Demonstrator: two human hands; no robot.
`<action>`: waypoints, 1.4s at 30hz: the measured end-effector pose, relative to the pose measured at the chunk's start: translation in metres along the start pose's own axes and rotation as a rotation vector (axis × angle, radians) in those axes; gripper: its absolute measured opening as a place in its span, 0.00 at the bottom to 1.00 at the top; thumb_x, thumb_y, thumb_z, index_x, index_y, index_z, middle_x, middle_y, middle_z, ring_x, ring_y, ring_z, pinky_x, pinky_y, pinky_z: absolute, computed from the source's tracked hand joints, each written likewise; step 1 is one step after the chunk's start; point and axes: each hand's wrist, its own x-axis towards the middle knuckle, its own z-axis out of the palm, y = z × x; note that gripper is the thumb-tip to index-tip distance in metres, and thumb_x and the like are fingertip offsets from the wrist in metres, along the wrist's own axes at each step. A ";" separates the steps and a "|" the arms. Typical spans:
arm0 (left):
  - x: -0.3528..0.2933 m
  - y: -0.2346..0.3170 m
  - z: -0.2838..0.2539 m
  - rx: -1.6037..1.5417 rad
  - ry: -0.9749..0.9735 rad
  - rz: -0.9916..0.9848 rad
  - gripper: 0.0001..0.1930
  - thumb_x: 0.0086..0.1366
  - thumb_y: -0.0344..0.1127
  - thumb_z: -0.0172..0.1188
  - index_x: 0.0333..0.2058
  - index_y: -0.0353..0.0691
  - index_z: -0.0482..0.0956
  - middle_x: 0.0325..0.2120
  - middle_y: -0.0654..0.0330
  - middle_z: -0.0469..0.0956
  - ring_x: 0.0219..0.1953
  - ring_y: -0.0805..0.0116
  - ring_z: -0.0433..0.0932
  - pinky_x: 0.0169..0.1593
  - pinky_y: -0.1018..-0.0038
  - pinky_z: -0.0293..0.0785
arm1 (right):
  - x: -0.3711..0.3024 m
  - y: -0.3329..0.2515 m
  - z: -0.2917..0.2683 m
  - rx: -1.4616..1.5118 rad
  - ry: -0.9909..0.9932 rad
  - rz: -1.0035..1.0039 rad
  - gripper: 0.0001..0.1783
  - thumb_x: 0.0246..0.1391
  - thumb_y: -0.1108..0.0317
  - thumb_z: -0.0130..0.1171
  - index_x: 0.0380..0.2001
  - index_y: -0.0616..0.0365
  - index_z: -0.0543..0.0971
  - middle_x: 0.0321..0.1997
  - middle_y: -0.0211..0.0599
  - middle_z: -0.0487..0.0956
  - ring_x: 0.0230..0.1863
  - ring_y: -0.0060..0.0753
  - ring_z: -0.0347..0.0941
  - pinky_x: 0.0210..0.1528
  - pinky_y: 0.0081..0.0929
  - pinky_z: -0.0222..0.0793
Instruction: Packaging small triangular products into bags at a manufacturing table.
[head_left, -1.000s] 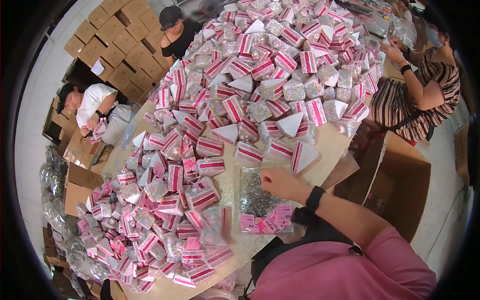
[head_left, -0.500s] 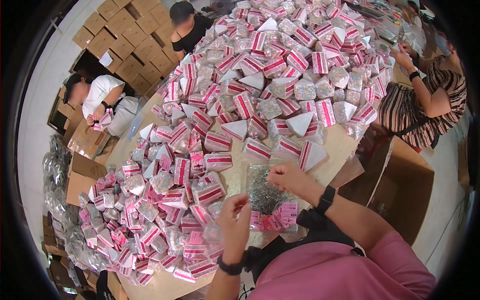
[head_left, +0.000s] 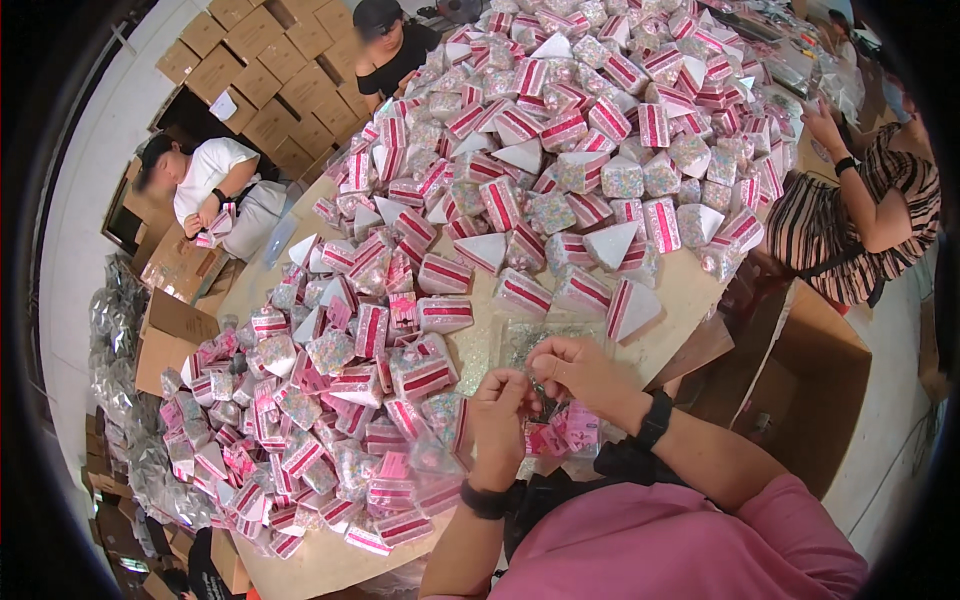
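My left hand [head_left: 498,425] and my right hand [head_left: 585,378] are close together over a clear shallow tray [head_left: 540,326], fingertips nearly meeting. Both are closed in a pinch; whatever lies between the fingers is too small to make out. Beneath them the tray holds a tangle of thin silvery pieces [head_left: 514,347], partly hidden by the hands, and several pink printed cards [head_left: 577,428] at its near side. Left of my left hand lie cake-slice-shaped items [head_left: 424,372], white and glittery with a dark pink stripe, some in clear wrap.
A large heap of the same cake-slice items [head_left: 560,130] covers the far table [head_left: 480,340]. An open cardboard box [head_left: 815,375] stands at my right. Co-workers sit at far left, at the back and at right. Stacked cartons [head_left: 270,70] line the back left.
My hands have come together over the tray; the left moved right and up, the right slightly down. The view has shifted a little.
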 end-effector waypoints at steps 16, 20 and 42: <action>-0.016 -0.009 -0.016 1.065 -0.088 0.356 0.10 0.57 0.32 0.61 0.34 0.33 0.75 0.25 0.57 0.74 0.27 0.64 0.73 0.32 0.70 0.70 | -0.013 0.005 -0.047 0.325 0.047 -0.042 0.03 0.59 0.71 0.52 0.33 0.57 0.72 0.27 0.36 0.77 0.23 0.26 0.73 0.26 0.22 0.70; -0.020 -0.032 -0.001 1.473 -0.152 0.492 0.08 0.55 0.33 0.61 0.33 0.37 0.77 0.30 0.52 0.72 0.36 0.50 0.73 0.37 0.62 0.70 | -0.021 0.020 -0.052 0.272 0.097 0.017 0.03 0.58 0.71 0.53 0.32 0.58 0.71 0.26 0.35 0.77 0.22 0.26 0.73 0.25 0.22 0.70; -0.009 0.028 -0.008 0.511 0.049 0.128 0.09 0.64 0.34 0.55 0.27 0.35 0.76 0.23 0.65 0.75 0.27 0.78 0.71 0.36 0.80 0.66 | -0.035 0.023 -0.005 0.125 0.106 -0.021 0.03 0.54 0.74 0.56 0.31 0.59 0.73 0.25 0.26 0.72 0.24 0.15 0.69 0.27 0.16 0.66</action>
